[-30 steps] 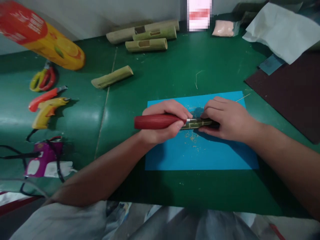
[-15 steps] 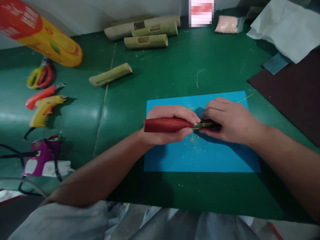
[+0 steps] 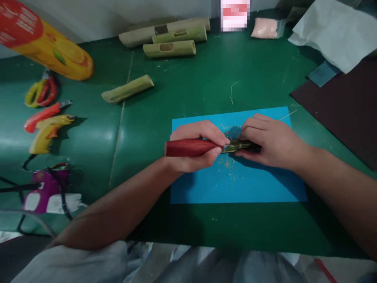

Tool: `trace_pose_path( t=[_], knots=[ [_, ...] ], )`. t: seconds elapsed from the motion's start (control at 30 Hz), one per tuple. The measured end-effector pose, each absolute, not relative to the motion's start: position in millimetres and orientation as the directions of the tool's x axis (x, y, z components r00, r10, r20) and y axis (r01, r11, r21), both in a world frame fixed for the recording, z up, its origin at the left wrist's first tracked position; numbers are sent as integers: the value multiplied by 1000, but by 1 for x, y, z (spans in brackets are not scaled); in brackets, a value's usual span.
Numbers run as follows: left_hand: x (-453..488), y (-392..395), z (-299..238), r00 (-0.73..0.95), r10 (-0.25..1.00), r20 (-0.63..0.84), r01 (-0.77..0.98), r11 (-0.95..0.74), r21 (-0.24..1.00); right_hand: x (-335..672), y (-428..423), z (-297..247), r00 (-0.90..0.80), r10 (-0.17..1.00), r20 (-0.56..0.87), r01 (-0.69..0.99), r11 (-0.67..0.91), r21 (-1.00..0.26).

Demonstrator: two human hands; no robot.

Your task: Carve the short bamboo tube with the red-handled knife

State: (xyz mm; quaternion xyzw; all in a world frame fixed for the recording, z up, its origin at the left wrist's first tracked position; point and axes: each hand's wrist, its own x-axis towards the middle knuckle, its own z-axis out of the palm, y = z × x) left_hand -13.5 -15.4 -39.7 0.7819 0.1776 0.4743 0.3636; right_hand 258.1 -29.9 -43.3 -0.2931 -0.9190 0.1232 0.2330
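My left hand [image 3: 203,131] is closed around a tool with a red wooden handle [image 3: 191,147]. The tool's short metal end is mostly covered by my fingertips and meets a thin dark green bamboo stem [image 3: 234,146], its node showing. My right hand [image 3: 269,139] pinches that stem from the other side, hiding its right end. Both hands are over a blue sheet [image 3: 200,190], with fine pale shavings [image 3: 228,167] scattered on it.
On the green table [image 3: 176,94] a bamboo tube [image 3: 128,89] lies apart; cut tubes [image 3: 169,48] sit behind. At left are scissors [image 3: 41,92], a cutter [image 3: 44,116], a yellow glue gun [image 3: 50,135] and a juice bottle [image 3: 55,51]. A dark board [image 3: 350,106] lies right.
My left hand and the red-handled tool have slid a little to the left, baring more of the green stem. My right hand stays almost still. The view has shifted slightly.
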Motion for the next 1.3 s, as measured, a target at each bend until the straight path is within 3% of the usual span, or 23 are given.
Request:
trace_pose_path(
  t=[0.13, 0.33, 0.7, 1.17, 1.3],
  knots=[
    [-13, -14, -42, 371, 669, 644, -97, -662, 744, 258, -31, -43, -712, 565, 416, 466, 824, -322],
    [-16, -16, -31, 592, 594, 544, -10, -670, 742, 258, -31, -41, -726, 586, 360, 489, 808, -328],
    [-15, -15, -31, 607, 593, 529, -3, -664, 748, 257, -30, -40, -721, 610, 329, 505, 788, -354],
    [-16, -16, -42, 499, 637, 587, -69, -646, 760, 258, -30, -40, -721, 611, 327, 505, 786, -355],
    [-11, -17, -43, 351, 676, 648, -97, -662, 743, 259, -30, -41, -727, 602, 330, 498, 793, -350]
  ],
)
